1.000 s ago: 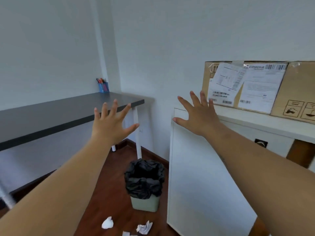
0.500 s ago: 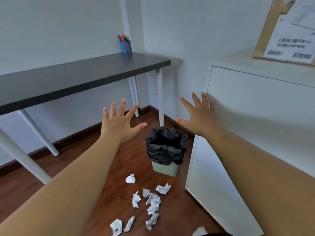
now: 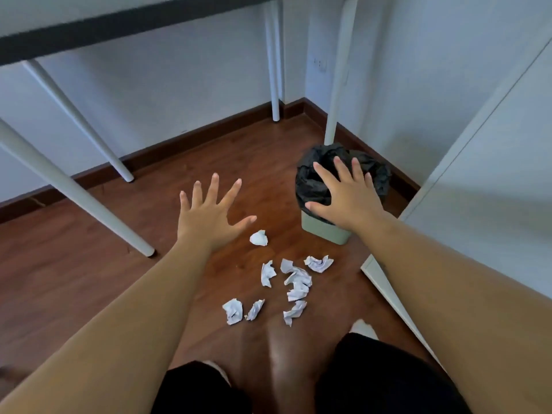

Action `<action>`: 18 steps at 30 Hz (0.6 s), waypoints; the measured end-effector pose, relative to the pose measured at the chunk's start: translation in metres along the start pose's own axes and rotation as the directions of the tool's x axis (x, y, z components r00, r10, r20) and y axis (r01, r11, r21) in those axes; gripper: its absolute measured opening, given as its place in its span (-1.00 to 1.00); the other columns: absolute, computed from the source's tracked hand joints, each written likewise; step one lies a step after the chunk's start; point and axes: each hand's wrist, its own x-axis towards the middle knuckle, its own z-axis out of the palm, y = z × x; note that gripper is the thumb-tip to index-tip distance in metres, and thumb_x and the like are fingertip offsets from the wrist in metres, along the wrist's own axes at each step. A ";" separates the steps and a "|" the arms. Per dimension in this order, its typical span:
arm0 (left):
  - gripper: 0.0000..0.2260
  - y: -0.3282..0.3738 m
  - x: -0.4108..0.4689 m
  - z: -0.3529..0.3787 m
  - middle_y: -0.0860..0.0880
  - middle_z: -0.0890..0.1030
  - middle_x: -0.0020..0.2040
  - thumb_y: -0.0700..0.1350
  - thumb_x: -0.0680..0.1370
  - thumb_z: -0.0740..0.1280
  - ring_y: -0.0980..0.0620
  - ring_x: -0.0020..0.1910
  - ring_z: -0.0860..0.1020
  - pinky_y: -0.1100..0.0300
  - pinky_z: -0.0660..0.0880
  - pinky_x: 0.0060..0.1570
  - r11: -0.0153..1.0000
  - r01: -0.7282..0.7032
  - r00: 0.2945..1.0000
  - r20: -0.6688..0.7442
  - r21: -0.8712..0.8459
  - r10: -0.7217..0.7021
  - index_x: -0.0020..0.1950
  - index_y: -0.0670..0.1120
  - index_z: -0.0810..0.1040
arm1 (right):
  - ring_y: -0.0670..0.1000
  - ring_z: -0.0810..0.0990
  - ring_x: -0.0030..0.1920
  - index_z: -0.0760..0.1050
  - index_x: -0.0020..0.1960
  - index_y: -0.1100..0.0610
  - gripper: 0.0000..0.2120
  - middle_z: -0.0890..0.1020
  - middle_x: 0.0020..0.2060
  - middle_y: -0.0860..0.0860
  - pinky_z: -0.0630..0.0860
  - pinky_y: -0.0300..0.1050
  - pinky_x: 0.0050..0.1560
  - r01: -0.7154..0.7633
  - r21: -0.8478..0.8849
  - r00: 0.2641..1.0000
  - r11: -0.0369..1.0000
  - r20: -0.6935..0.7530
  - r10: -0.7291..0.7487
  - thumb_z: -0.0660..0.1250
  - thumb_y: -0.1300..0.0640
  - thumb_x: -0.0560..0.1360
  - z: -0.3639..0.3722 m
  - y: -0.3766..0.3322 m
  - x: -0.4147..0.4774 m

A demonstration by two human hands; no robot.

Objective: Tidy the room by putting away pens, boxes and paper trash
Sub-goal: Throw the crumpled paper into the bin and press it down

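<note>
Crumpled paper scraps (image 3: 294, 283) lie scattered on the floor just in front of the lined bin (image 3: 325, 231). Both the left hand (image 3: 209, 218) and right hand (image 3: 348, 198) hover spread and empty. The scraps look light and soft; pinching each wad anywhere should do.

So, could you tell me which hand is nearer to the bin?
The right hand: it is spread in front of the bin, overlapping its black liner. The left hand hovers off to the bin's left, over bare floor.

Brown wood floor (image 3: 74, 279) carries scattered crumpled paper scraps (image 3: 295, 283), apparently nine, and a green bin (image 3: 325, 231) with black liner.
</note>
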 end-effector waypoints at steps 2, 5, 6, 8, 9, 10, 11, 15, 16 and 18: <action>-0.23 -0.006 -0.001 0.034 -0.05 -0.14 0.62 0.56 0.41 -0.13 -0.27 0.57 -0.07 -0.29 -0.08 0.49 0.999 0.013 0.998 0.064 -0.036 -0.011 0.54 0.32 -0.24 | 0.22 -0.20 0.56 -0.13 0.56 -0.21 -0.21 -0.10 0.59 0.04 -0.06 0.24 0.52 0.002 0.003 0.998 1.000 0.070 -0.002 0.18 -0.36 0.48 0.033 -0.001 0.005; -0.21 -0.008 -0.004 0.091 -0.02 -0.15 0.62 0.57 0.39 -0.07 -0.27 0.57 -0.08 -0.30 -0.09 0.48 0.995 0.053 0.987 0.157 -0.083 -0.039 0.54 0.33 -0.23 | 0.21 -0.19 0.56 -0.13 0.56 -0.23 -0.18 -0.11 0.59 0.04 -0.04 0.22 0.52 -0.009 0.002 0.984 1.000 0.179 0.008 0.22 -0.36 0.47 0.086 0.002 0.012; -0.21 -0.006 -0.005 0.114 -0.02 -0.16 0.62 0.56 0.39 -0.04 -0.26 0.57 -0.08 -0.30 -0.09 0.48 0.993 0.075 0.977 0.204 -0.093 -0.055 0.53 0.33 -0.23 | 0.21 -0.19 0.56 -0.14 0.56 -0.23 -0.17 -0.12 0.59 0.03 -0.03 0.22 0.52 -0.019 0.009 0.974 1.000 0.224 0.017 0.24 -0.35 0.46 0.106 0.002 0.015; -0.19 -0.002 -0.012 0.146 -0.01 -0.19 0.62 0.53 0.40 0.03 -0.25 0.57 -0.10 -0.32 -0.08 0.47 0.992 0.091 0.959 0.275 -0.092 -0.062 0.53 0.32 -0.25 | 0.20 -0.18 0.57 -0.14 0.55 -0.23 -0.15 -0.12 0.59 0.03 0.01 0.21 0.51 -0.038 0.025 0.960 0.999 0.277 0.030 0.27 -0.34 0.45 0.135 0.004 0.015; -0.18 0.001 -0.015 0.164 0.00 -0.21 0.61 0.50 0.40 0.08 -0.25 0.57 -0.11 -0.34 -0.07 0.46 0.990 0.113 0.942 0.325 -0.090 -0.078 0.53 0.32 -0.25 | 0.20 -0.17 0.57 -0.14 0.55 -0.24 -0.15 -0.11 0.59 0.02 0.06 0.21 0.50 -0.049 0.028 0.949 0.998 0.313 0.037 0.28 -0.34 0.45 0.152 0.004 0.016; -0.16 0.005 -0.017 0.179 0.00 -0.23 0.61 0.48 0.40 0.13 -0.26 0.57 -0.12 -0.35 -0.06 0.45 0.987 0.135 0.925 0.369 -0.091 -0.092 0.53 0.32 -0.26 | 0.20 -0.15 0.57 -0.13 0.55 -0.24 -0.15 -0.11 0.59 0.01 0.11 0.22 0.48 -0.058 0.037 0.939 0.998 0.342 0.042 0.29 -0.33 0.44 0.167 0.005 0.016; -0.14 0.008 -0.020 0.197 0.00 -0.24 0.61 0.46 0.40 0.17 -0.27 0.57 -0.13 -0.37 -0.05 0.44 0.982 0.167 0.901 0.419 -0.093 -0.114 0.53 0.32 -0.26 | 0.20 -0.13 0.56 -0.13 0.55 -0.25 -0.15 -0.09 0.59 0.01 0.14 0.22 0.45 -0.072 0.047 0.924 0.996 0.378 0.049 0.30 -0.32 0.44 0.186 0.006 0.017; -0.12 0.018 -0.038 0.249 0.01 -0.29 0.60 0.46 0.39 0.19 -0.31 0.56 -0.14 -0.41 0.00 0.42 0.965 0.244 0.825 0.544 -0.097 -0.154 0.52 0.32 -0.28 | 0.25 -0.03 0.55 -0.09 0.55 -0.23 -0.12 -0.06 0.58 0.06 0.17 0.21 0.44 -0.096 0.083 0.889 0.992 0.456 0.048 0.35 -0.29 0.42 0.244 0.010 0.014; -0.11 0.018 -0.043 0.261 0.01 -0.29 0.60 0.48 0.38 0.18 -0.31 0.56 -0.13 -0.41 0.01 0.40 0.962 0.258 0.809 0.564 -0.094 -0.162 0.52 0.33 -0.29 | 0.26 -0.02 0.55 -0.09 0.56 -0.23 -0.12 -0.07 0.58 0.07 0.18 0.21 0.43 -0.099 0.082 0.875 0.992 0.482 0.048 0.36 -0.28 0.42 0.258 0.011 0.013; -0.10 0.018 -0.050 0.289 0.01 -0.29 0.60 0.51 0.36 0.16 -0.32 0.55 -0.11 -0.44 0.05 0.38 0.951 0.297 0.786 0.588 -0.087 -0.192 0.52 0.33 -0.28 | 0.27 -0.02 0.55 -0.08 0.56 -0.21 -0.12 -0.06 0.58 0.07 0.20 0.19 0.43 -0.093 0.077 0.857 0.993 0.514 0.040 0.37 -0.26 0.43 0.288 0.011 0.013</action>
